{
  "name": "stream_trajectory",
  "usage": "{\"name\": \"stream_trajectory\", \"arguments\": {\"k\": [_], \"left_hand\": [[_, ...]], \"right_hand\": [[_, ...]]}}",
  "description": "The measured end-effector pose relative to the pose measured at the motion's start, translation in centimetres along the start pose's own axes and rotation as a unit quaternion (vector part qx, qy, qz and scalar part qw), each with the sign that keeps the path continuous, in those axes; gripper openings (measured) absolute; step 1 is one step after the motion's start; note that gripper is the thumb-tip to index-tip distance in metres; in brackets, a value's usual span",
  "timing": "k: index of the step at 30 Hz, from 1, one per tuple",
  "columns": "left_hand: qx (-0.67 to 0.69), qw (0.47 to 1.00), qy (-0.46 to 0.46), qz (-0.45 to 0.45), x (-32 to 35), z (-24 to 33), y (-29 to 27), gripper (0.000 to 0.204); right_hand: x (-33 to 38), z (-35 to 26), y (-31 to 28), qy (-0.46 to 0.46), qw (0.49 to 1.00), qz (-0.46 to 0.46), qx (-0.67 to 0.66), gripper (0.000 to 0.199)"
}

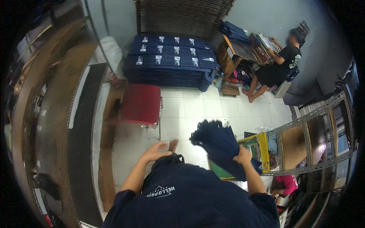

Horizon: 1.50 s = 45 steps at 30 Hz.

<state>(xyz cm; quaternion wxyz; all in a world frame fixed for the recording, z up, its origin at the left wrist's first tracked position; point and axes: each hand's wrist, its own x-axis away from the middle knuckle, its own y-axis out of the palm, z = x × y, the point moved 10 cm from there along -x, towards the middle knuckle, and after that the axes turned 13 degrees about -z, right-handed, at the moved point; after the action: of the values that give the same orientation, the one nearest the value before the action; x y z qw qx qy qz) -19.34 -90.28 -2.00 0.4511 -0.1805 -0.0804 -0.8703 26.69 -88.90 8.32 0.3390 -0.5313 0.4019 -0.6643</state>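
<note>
My right hand [243, 155] is closed on the side of a thick bundle of navy cloth [220, 144]. The bundle fans out toward the far left into a ragged, fringed-looking end, and its lower part hangs over a green and yellow frame. My left hand [156, 151] is held out in front of my body with its fingers stretched, holding nothing that I can see. Just under it is dark cloth with a thin loop [178, 156], close against my dark shirt; whether the hand touches it I cannot tell.
A red-seated chair [140, 103] stands ahead on the left, beside a long dark bench [85, 114]. Navy cloth pieces with white prints [167, 49] cover a far table. Another person [289, 57] works at a wooden desk; someone in pink [287, 184] crouches by the metal rack [304, 167].
</note>
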Motion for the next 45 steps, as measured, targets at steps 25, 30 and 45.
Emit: {"name": "stream_trajectory", "arguments": {"k": [25, 30, 45], "left_hand": [[0.206, 0.874, 0.223, -0.38, -63.9, 37.9, 15.8, 0.077], [0.301, 0.884, 0.251, -0.256, -72.9, 41.5, 11.8, 0.068], [0.696, 0.706, 0.119, 0.054, -108.3, 48.4, 1.2, 0.034]], "right_hand": [[-38.0, 17.2, -58.2, -0.134, 0.931, -0.046, -0.336, 0.083], [-56.5, 17.3, -56.4, -0.216, 0.879, -0.189, -0.381, 0.082], [-102.7, 9.7, -65.7, -0.322, 0.914, -0.248, -0.008, 0.087]]}}
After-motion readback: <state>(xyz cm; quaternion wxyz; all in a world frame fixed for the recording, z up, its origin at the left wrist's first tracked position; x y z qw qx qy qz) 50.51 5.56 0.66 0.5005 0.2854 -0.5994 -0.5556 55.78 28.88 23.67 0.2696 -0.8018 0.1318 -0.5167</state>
